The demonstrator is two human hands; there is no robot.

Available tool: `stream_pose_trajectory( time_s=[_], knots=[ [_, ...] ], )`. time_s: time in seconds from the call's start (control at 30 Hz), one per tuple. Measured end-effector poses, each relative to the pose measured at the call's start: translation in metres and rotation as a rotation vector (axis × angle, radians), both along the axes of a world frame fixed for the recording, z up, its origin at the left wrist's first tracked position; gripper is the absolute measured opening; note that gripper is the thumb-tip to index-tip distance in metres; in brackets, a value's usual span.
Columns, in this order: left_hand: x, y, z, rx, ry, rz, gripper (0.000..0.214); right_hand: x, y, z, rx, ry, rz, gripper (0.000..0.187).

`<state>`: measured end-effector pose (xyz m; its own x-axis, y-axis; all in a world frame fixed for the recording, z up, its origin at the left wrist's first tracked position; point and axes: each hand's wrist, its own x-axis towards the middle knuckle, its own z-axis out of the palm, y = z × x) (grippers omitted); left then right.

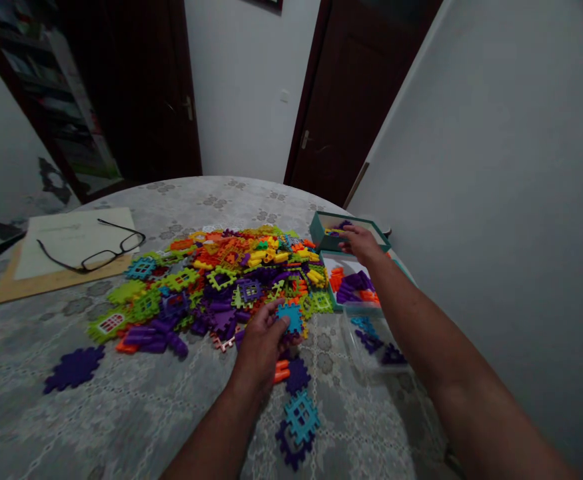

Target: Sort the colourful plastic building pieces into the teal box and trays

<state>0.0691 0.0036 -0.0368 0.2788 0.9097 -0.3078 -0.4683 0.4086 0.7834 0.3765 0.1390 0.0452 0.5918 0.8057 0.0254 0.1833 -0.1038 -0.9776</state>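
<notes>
My left hand is closed on a blue toothed building tile, pinched between thumb and fingers, at the near edge of a heap of plastic building pieces. Farther off to the right, my right hand reaches over a green box with its fingers apart. Inside that box are a few purple and yellow pieces, partly hidden by the hand. Below my left wrist lie a purple tile, a light-blue window piece and a dark purple frame piece.
A box tray with purple and orange tubes stands under my right forearm. Nearer is a clear plastic container with blue and purple pieces. Eyeglasses rest on papers at the left. One purple tile lies apart.
</notes>
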Motion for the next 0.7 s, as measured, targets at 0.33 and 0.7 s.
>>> stream_pose_trajectory(
  time_s=[0.33, 0.7],
  knots=[
    [0.001, -0.003, 0.004, 0.038, 0.156, 0.031, 0.054, -0.082, -0.1, -0.007, -0.075, -0.063, 0.469, 0.018],
    [0.003, -0.006, 0.005, 0.071, 0.034, -0.041, 0.053, -0.131, -0.172, -0.048, -0.061, -0.085, 0.393, 0.033]
  ],
)
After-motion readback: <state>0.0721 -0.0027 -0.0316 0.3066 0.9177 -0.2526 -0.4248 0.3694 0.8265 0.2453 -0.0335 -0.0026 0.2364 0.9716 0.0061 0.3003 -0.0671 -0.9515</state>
